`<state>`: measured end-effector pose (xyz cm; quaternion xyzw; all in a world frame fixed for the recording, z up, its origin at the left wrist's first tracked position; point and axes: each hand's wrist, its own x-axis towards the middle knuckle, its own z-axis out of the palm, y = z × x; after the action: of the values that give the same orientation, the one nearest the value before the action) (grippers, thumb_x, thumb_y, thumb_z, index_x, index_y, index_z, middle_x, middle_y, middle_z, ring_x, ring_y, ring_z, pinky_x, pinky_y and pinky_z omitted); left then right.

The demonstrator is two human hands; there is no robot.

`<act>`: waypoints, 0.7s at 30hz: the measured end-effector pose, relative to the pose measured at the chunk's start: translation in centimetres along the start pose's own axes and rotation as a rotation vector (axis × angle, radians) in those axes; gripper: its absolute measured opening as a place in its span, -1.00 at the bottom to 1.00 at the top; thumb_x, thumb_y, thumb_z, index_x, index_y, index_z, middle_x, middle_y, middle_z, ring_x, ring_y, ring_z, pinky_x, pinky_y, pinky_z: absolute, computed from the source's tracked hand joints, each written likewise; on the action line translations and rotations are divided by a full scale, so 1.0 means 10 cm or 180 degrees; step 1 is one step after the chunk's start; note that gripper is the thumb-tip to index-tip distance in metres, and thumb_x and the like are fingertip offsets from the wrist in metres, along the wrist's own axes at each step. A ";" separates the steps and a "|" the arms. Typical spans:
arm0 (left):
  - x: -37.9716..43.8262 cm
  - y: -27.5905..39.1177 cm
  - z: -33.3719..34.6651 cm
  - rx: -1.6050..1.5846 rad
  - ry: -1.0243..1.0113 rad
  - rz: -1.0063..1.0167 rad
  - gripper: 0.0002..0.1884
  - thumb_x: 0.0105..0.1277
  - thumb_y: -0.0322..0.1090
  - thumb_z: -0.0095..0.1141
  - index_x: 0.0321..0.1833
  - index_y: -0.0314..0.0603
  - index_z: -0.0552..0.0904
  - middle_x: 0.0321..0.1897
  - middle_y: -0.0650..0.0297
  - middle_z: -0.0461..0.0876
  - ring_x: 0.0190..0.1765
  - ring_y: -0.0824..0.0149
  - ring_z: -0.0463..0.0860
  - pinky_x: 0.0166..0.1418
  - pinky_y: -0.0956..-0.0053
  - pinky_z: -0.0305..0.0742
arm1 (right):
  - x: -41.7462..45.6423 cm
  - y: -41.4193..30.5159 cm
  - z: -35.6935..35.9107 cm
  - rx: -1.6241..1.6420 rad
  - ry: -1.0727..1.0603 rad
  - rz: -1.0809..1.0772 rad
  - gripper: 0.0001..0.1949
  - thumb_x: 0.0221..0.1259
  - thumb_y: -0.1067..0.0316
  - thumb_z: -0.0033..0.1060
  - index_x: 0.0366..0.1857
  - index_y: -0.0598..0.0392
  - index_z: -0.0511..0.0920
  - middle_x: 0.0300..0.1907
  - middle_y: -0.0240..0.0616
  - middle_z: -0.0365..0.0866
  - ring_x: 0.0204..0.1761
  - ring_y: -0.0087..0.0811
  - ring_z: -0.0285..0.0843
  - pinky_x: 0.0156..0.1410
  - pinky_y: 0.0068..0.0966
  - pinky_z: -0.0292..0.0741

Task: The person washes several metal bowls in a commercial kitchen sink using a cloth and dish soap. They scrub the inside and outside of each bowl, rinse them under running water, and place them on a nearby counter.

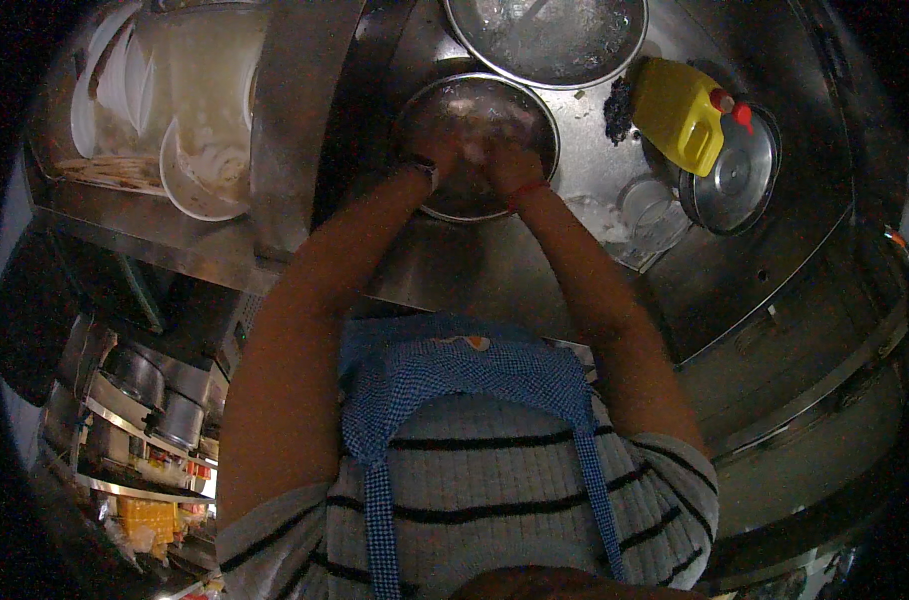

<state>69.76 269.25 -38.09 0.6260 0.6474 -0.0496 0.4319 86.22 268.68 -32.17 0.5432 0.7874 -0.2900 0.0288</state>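
Both hands are down inside a round steel bowl (533,112), which stands on the metal surface in front of me. My left hand (441,154), with a band at its wrist, is toward the bowl's left side. Close by on the right is my right hand (511,163), with a red cord at the wrist. Shadow hides the fingers and whatever lies between them, so I cannot tell what either hand holds. A larger steel basin (574,45) with liquid in it sits just beyond, its rim close against the bowl's.
To the right are a dark scrubber (618,111), a yellow jerrycan (672,112) with a red cap, a round metal lid (739,184) and a clear container (653,210). On the left, a sink basin (207,60) holds white plates (128,82) and a white bowl (188,191) in cloudy water.
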 end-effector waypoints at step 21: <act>-0.52 0.14 0.47 0.1203 -0.0168 0.0173 -0.33 0.37 0.11 -0.18 0.43 -0.10 0.10 0.38 -0.07 0.15 0.41 -0.05 0.16 0.44 0.11 0.11 | 0.01 0.27 0.74 0.0564 -0.0675 0.0062 -0.59 0.25 0.15 -0.16 0.13 0.06 0.42 0.24 -0.06 0.35 0.19 0.03 0.34 0.38 -0.14 0.18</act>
<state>72.52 262.74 -37.12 0.7117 0.5979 -0.1750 0.3246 86.57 265.78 -39.50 0.5175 0.7460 -0.4139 0.0667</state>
